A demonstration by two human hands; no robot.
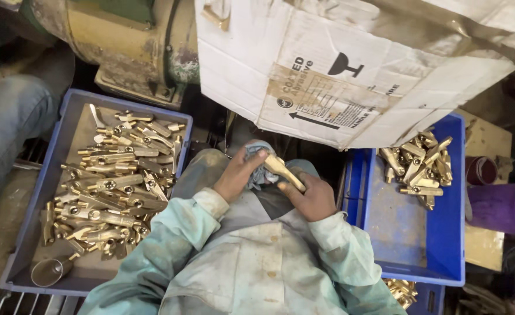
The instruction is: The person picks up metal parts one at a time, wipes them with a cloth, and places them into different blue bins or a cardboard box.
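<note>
Brass piece (283, 170) in right hand (311, 198), slanting up-left

Full tray (65, 125) of brass parts (111, 186) is set at left; 2nd tray (438, 256) w/ fewer parts (420, 163) at right. Carton (339, 64) is placed ahead, motor (117, 41) behind left tray.
</note>
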